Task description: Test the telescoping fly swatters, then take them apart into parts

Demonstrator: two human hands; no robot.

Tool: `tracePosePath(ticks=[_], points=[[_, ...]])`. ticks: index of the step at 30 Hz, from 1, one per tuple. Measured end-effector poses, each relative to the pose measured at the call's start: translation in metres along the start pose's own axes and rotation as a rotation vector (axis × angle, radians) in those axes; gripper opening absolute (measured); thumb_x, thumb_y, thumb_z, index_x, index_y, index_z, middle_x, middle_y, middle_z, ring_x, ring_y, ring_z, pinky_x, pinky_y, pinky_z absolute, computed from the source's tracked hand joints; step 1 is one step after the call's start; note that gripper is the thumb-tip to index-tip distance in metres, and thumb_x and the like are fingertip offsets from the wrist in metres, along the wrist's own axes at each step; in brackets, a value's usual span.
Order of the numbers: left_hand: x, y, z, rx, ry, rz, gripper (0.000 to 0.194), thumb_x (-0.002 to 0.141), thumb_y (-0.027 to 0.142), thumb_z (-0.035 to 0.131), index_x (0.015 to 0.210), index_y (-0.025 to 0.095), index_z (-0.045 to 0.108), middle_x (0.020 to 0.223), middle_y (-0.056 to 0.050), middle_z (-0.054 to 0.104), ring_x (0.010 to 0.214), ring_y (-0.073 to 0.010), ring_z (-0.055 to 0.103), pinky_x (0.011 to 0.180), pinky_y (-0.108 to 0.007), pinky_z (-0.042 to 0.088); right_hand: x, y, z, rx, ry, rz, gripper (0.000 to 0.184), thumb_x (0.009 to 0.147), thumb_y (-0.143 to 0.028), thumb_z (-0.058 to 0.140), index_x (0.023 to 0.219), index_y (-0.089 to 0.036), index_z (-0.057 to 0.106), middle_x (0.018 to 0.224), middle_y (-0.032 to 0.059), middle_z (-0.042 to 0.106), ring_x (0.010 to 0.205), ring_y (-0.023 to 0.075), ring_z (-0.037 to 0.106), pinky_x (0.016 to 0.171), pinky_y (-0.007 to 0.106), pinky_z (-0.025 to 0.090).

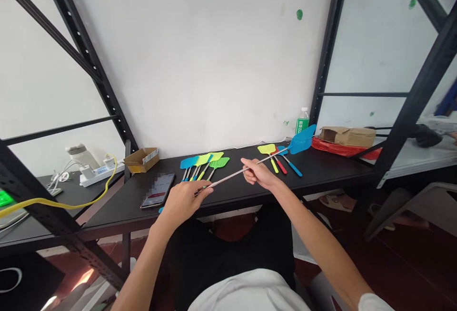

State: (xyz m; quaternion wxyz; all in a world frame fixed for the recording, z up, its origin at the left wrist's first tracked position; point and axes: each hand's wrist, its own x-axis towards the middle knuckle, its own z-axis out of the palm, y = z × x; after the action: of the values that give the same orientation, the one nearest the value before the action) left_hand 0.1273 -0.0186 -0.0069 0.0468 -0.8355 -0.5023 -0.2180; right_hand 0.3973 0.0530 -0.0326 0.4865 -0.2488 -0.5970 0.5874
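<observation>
A telescopic fly swatter with a blue mesh head (302, 140) and a thin metal shaft (232, 177) lies across my hands, its head raised above the desk's far side. My left hand (184, 201) is closed around the shaft's near end. My right hand (259, 173) pinches the shaft farther along, nearer the head. Beyond my hands, a group of blue and yellow-green swatters (202, 163) lies on the desk. Another group (276, 159), with yellow, red and blue handles, lies just beyond my right hand.
The black desk (321, 170) runs along a white wall. A smartphone (157, 190) lies left of my left hand. A cardboard box (142, 160), a power strip (100, 176), a green-labelled water bottle (303, 120), a brown package (348, 136) and red plastic (337, 147) stand farther out. Black shelf uprights frame both sides.
</observation>
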Motion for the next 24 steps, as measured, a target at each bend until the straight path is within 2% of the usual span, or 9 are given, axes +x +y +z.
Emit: tracePosePath(ticks=[4,7,17,24], points=[[0.000,-0.007,-0.004,0.015,0.014,-0.010,0.045,0.099,0.053,0.041,0.113,0.028,0.076,0.110,-0.004,0.077,0.088,-0.0250,0.070,0.068,-0.029,0.041,0.001,0.001,-0.004,-0.019,-0.042,-0.032,0.052,0.090,-0.048,0.064,0.052,-0.019,0.043,0.044,-0.0071,0.031,0.037,0.0065,0.029,0.039,0.022,0.027],[-0.001,-0.011,-0.008,0.011,0.003,-0.024,0.044,0.099,0.052,0.042,0.111,0.029,0.076,0.107,-0.004,0.078,0.089,-0.0248,0.070,0.066,-0.028,0.040,0.001,0.000,-0.008,-0.048,-0.066,-0.045,0.052,0.091,-0.048,0.062,0.052,-0.019,0.043,0.044,-0.0069,0.031,0.038,0.0068,0.030,0.040,0.022,0.029],[0.002,-0.026,-0.008,-0.011,-0.017,-0.011,0.045,0.098,0.054,0.040,0.105,0.030,0.077,0.108,-0.004,0.078,0.085,-0.0233,0.069,0.066,-0.026,0.041,-0.002,-0.009,-0.018,-0.118,-0.049,-0.071,0.053,0.091,-0.050,0.061,0.052,-0.020,0.044,0.044,-0.0063,0.032,0.038,0.0079,0.033,0.041,0.023,0.032],[-0.001,-0.040,-0.012,-0.035,-0.008,-0.056,0.045,0.096,0.056,0.044,0.105,0.029,0.078,0.104,-0.005,0.078,0.082,-0.0225,0.068,0.068,-0.026,0.042,-0.007,-0.020,-0.025,-0.159,0.001,-0.071,0.054,0.092,-0.050,0.061,0.051,-0.021,0.042,0.042,-0.0059,0.031,0.040,0.0088,0.033,0.044,0.024,0.033]])
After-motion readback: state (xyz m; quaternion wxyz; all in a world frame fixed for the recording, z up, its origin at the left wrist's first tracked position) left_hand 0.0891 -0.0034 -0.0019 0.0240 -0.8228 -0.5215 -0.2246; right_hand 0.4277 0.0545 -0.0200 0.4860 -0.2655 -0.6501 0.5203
